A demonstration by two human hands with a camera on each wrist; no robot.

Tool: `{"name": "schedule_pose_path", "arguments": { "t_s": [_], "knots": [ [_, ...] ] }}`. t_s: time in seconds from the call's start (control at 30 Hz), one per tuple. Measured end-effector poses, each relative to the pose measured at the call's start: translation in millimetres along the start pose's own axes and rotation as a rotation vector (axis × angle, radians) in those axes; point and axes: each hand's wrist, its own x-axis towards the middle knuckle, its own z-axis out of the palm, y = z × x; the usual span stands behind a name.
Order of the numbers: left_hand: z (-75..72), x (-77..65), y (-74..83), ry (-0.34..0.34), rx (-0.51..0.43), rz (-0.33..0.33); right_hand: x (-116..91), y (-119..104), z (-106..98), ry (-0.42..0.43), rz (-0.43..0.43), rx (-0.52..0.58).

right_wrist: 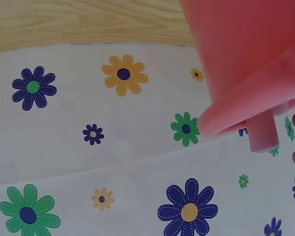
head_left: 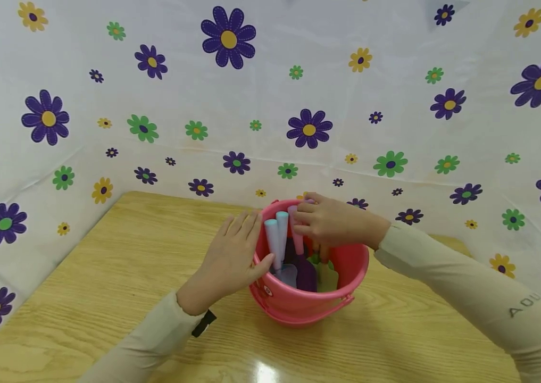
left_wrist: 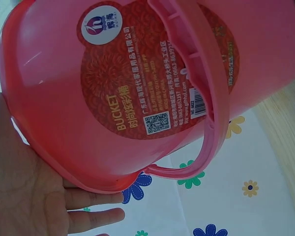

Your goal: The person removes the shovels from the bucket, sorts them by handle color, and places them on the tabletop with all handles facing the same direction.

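The right sleeve (head_left: 462,282) leads to the right hand (head_left: 330,219), curled at the pink handle (head_left: 298,243) inside the bucket (head_left: 299,307); whether gripping, I cannot tell. The left hand (head_left: 232,255), fingers straight, touches the bucket's left rim; steady pressure there should prevent tipping.

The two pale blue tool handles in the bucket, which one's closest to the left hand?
The leftmost pale blue handle in the bucket, beside the left hand. The other pale blue handle stands farther right, toward the right hand.
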Motion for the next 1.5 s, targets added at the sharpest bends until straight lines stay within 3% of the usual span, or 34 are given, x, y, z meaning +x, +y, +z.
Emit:
{"name": "schedule_pose_path", "arguments": {
  "t_s": [0.23,0.43,0.73,1.0,1.17,1.5],
  "knots": [
    [-0.5,0.7,0.5,-0.001,0.000,-0.005,4,-1,5,-0.079,-0.144,-0.067],
    [0.3,0.6,0.3,0.005,0.006,-0.007,10,2,4,-0.134,-0.191,-0.067],
    [-0.4,0.2,1.3,-0.030,-0.022,-0.034,16,3,11,-0.166,-0.202,-0.061],
    [-12.1,7.6,-6.8,-0.002,0.008,-0.064,17,6,11,-0.169,-0.190,-0.032],
    [-16.7,9.0,-10.9,-0.043,0.015,-0.114,19,6,11,-0.175,-0.191,-0.045],
    [-12.0,12.3,-6.2,-0.095,-0.014,-0.129,19,7,16,-0.175,-0.192,-0.072]
  ]
}}
